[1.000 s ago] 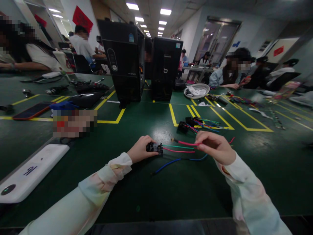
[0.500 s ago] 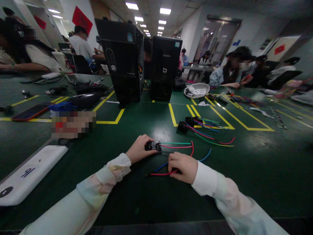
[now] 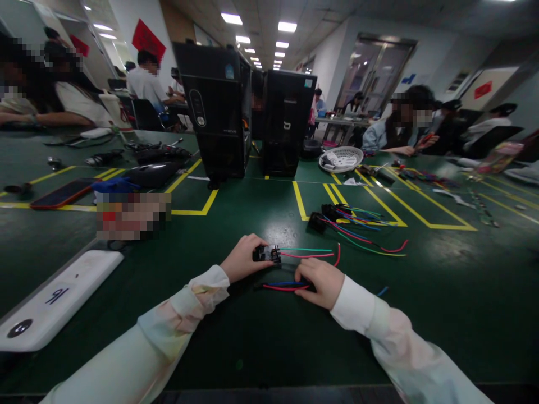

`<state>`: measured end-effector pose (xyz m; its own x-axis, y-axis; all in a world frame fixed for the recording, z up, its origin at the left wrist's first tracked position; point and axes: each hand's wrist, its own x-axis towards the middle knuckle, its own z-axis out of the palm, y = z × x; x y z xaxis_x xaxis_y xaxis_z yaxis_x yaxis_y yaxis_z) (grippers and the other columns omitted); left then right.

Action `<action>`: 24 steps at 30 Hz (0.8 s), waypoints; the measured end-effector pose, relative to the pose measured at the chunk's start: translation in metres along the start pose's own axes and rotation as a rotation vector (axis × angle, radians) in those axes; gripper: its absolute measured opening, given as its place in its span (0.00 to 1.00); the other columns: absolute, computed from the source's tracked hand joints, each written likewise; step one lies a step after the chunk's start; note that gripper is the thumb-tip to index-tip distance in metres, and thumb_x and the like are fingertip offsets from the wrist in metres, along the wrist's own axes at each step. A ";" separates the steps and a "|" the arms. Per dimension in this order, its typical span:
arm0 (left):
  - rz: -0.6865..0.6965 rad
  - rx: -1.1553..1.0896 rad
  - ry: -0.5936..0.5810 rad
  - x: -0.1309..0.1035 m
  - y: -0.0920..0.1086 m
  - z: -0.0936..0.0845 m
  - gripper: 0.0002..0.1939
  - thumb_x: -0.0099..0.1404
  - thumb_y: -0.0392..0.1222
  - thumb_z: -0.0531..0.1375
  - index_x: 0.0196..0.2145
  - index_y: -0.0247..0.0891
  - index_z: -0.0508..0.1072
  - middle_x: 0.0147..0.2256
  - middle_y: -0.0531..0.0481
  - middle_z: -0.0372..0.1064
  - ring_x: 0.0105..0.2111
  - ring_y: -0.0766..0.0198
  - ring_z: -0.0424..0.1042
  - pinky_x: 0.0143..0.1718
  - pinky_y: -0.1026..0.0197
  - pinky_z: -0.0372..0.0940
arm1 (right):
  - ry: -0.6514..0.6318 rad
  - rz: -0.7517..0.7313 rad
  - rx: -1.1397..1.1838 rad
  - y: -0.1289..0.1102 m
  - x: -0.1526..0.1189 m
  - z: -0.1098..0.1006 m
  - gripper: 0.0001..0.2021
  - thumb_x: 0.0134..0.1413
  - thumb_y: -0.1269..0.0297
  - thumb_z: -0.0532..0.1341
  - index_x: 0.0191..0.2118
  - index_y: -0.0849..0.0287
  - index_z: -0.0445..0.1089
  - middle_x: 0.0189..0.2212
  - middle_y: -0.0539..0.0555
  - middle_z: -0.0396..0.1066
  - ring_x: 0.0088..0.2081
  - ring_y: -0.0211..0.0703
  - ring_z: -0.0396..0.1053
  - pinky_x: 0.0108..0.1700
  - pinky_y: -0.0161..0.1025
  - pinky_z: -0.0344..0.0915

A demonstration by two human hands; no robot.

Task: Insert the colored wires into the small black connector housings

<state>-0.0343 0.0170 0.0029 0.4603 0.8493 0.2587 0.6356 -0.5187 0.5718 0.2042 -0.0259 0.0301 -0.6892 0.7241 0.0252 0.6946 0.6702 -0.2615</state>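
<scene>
My left hand [image 3: 241, 259] pinches a small black plastic socket [image 3: 268, 255] between thumb and fingers, a little above the green table. From the socket's right end a green wire [image 3: 307, 249] and a red wire [image 3: 310, 256] run out to the right, the red one bent up at its tip. To the right, my right hand [image 3: 322, 282] is closed on a blue wire [image 3: 283, 283] and a second red wire [image 3: 279, 288], which lie side by side and point left. Its fingers hide part of them. A short blue end [image 3: 382, 291] shows beyond the right wrist.
Black sockets with coloured wires [image 3: 316, 222] lie ahead on the right. Two black computer towers [image 3: 219, 112] stand at the back, beside a white basket [image 3: 342, 159]. At left are a white case [image 3: 63, 297] and a phone [image 3: 63, 193]. A person [image 3: 391, 132] sits across the table.
The blue wire has swung in alongside the lower red wire, and my right hand has shifted slightly right. My left hand still holds the socket. The whole view has shifted a little.
</scene>
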 end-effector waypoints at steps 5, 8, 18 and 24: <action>-0.001 0.002 0.008 0.000 -0.001 0.000 0.21 0.52 0.54 0.62 0.40 0.38 0.69 0.38 0.48 0.64 0.39 0.58 0.62 0.40 0.56 0.61 | 0.007 -0.079 0.030 0.001 0.002 0.006 0.03 0.47 0.67 0.60 0.29 0.59 0.65 0.30 0.53 0.63 0.34 0.40 0.60 0.34 0.35 0.56; 0.002 0.001 0.004 0.000 -0.001 0.000 0.21 0.52 0.54 0.62 0.40 0.39 0.69 0.38 0.48 0.64 0.39 0.58 0.62 0.40 0.56 0.61 | 0.017 -0.112 0.080 0.000 0.002 0.008 0.03 0.47 0.68 0.60 0.29 0.60 0.65 0.31 0.52 0.63 0.34 0.40 0.60 0.35 0.35 0.56; 0.026 0.009 -0.034 0.000 0.000 -0.003 0.21 0.51 0.54 0.62 0.38 0.38 0.68 0.37 0.49 0.64 0.39 0.57 0.62 0.41 0.56 0.60 | 0.036 -0.238 0.076 -0.020 0.004 0.019 0.04 0.49 0.64 0.60 0.30 0.59 0.65 0.27 0.50 0.64 0.31 0.38 0.59 0.31 0.34 0.54; 0.061 0.011 -0.115 0.001 -0.001 -0.010 0.21 0.52 0.53 0.62 0.38 0.38 0.68 0.38 0.48 0.64 0.40 0.57 0.62 0.41 0.57 0.59 | 0.223 -0.341 0.199 -0.026 0.007 0.000 0.09 0.57 0.60 0.54 0.37 0.59 0.66 0.33 0.54 0.65 0.36 0.40 0.61 0.37 0.37 0.58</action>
<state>-0.0409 0.0187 0.0109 0.5660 0.7995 0.2012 0.6109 -0.5706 0.5488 0.1812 -0.0380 0.0368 -0.7954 0.4997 0.3431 0.3678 0.8477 -0.3822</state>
